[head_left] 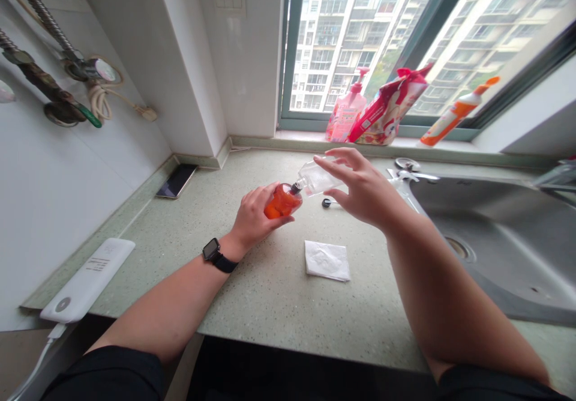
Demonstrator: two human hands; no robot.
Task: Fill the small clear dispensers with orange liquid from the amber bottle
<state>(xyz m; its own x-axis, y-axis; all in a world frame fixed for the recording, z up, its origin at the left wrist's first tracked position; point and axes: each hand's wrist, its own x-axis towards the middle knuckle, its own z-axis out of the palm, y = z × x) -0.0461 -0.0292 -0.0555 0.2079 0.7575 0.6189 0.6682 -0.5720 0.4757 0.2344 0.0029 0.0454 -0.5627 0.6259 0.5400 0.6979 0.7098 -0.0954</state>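
A: What step are we at, as your feed has it?

B: From my end, I'd call it a transfer between two small bottles. The left hand [255, 212] has its fingers and thumb wrapped round the orange bottle [282, 204], up off the speckled countertop [252, 305]. The right hand [362, 186] grips the clear bottle [318, 179] between thumb and fingers, tilted with its neck toward the dark piece at the orange bottle's mouth.

A: And what does the next move ask for?

B: Steadiness, I'd say: the two necks held in line and the tilt kept gentle, since a slip there could spill. The folded tissue [327, 260] lies near, below the right hand.

A: Anything you can't make out?

B: Plenty. I can't tell whether the necks touch or sit just apart, or whether that dark piece is a collar or an insert. I see no liquid passing. The right fingers cover much of the clear bottle, so its base and contents escape me. A black cap [326, 203] with a pale stem lies on the counter beside that hand, the stem partly hidden. The sink [504, 311] is cut off at my right edge.
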